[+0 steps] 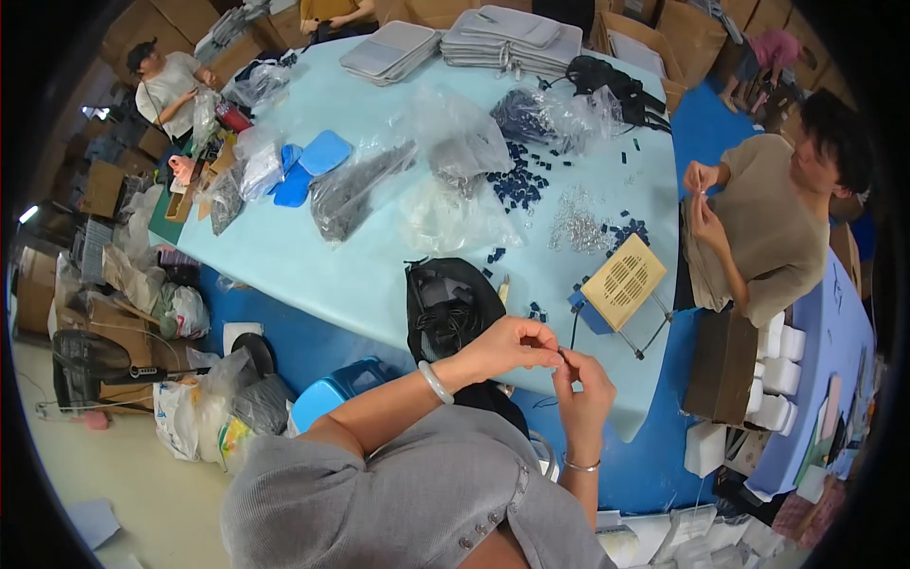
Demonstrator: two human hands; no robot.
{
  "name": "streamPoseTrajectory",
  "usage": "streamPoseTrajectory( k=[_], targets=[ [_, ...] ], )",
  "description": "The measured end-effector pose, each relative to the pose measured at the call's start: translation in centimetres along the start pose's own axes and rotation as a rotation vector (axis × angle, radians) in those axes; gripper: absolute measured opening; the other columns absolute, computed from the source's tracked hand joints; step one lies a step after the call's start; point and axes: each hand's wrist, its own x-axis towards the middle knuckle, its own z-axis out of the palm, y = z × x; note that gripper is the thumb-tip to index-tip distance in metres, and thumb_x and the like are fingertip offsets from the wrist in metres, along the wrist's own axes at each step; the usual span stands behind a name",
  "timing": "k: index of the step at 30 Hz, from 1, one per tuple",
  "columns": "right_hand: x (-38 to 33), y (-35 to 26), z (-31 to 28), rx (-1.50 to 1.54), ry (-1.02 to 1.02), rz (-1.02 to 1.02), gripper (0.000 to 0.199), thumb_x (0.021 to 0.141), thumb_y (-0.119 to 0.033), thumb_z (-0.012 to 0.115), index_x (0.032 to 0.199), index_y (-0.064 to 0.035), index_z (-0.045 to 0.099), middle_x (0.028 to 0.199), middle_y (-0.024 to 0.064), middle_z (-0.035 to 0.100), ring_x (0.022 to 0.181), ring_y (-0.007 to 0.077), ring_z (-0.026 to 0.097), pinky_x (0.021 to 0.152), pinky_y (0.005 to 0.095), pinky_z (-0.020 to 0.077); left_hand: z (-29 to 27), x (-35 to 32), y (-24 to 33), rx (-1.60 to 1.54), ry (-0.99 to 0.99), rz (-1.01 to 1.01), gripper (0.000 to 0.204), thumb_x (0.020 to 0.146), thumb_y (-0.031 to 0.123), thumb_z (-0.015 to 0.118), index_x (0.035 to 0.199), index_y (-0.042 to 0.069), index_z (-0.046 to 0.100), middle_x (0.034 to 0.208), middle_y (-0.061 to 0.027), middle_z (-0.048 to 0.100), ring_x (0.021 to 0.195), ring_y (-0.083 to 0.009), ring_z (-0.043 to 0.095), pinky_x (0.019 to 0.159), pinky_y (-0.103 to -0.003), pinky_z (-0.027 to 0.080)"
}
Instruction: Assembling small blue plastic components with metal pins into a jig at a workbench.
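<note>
My left hand (515, 345) and my right hand (584, 387) meet over the near edge of the pale blue table (370, 284). Thumb and fingers of both are pinched together around something small and dark that I cannot make out. A short dark cord-like strip (574, 330) rises just beyond the fingertips; whether it is held is unclear. Left of my hands lies an open black bag (444, 305) with dark cords inside. To the right stands a cream perforated panel on a metal frame (624, 282), with small dark blue pieces beside it.
Piles of dark blue pieces (517, 182) and small shiny metal parts (576, 224) spread across the table. Clear plastic bags (455, 204) and stacked grey cases (512, 43) lie farther back. A co-worker (768, 209) stands at the right edge. A blue bin (346, 387) is below, left.
</note>
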Motion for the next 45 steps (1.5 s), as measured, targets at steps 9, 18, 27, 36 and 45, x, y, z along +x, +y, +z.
streamPoseTrajectory(
  k=[9,18,27,36,45],
  targets=[
    [-0.7,-1.2,0.0,0.018,0.012,0.207,0.008,0.075,0.000,0.064,0.076,-0.0020,0.056,0.066,0.0066,0.061,0.055,0.0147,0.061,0.051,0.0236,0.0473,0.6,0.1,0.0,0.000,-0.037,0.073,0.013,0.079,0.014,0.069,0.082,0.004,0.062,0.079,0.0021,0.058,0.072,-0.0054,0.051,0.061,-0.020,0.039],
    [2.0,-1.9,2.6,0.080,0.150,0.138,0.012,0.076,0.002,0.063,0.087,-0.0003,0.061,0.073,0.0060,0.063,0.057,0.0133,0.061,0.053,0.0230,0.0477,-2.0,0.6,2.0,-0.055,0.030,0.031,0.005,0.081,0.007,0.065,0.082,0.004,0.061,0.076,0.0027,0.059,0.066,-0.0027,0.052,0.057,-0.018,0.041],
    [2.1,-2.7,2.7,-0.013,0.132,0.076,0.010,0.074,0.000,0.065,0.081,-0.0010,0.058,0.066,0.0046,0.061,0.055,0.0125,0.061,0.051,0.0237,0.0480,-2.8,0.9,3.0,0.045,-0.056,0.166,0.011,0.080,0.010,0.067,0.082,0.002,0.060,0.081,0.0026,0.056,0.070,-0.0026,0.050,0.059,-0.017,0.040],
    [2.2,-2.7,2.8,0.153,0.025,0.239,0.011,0.087,-0.002,0.052,0.094,0.0045,0.058,0.078,0.0087,0.064,0.065,0.0135,0.063,0.061,0.0239,0.0510,-2.8,1.1,-0.2,0.016,0.015,0.372,0.013,0.082,0.010,0.063,0.090,0.000,0.061,0.085,-0.0031,0.057,0.072,-0.0087,0.053,0.060,-0.023,0.043],
    [1.6,-2.3,-1.6,0.209,-0.291,0.414,0.013,0.088,-0.007,0.055,0.095,0.0037,0.054,0.075,0.0111,0.061,0.060,0.0161,0.060,0.061,0.0269,0.0520,0.0,0.7,-3.6,-0.163,0.052,0.479,0.017,0.075,0.017,0.068,0.081,0.001,0.067,0.072,-0.0052,0.066,0.067,-0.0117,0.062,0.062,-0.024,0.048]
  ],
)
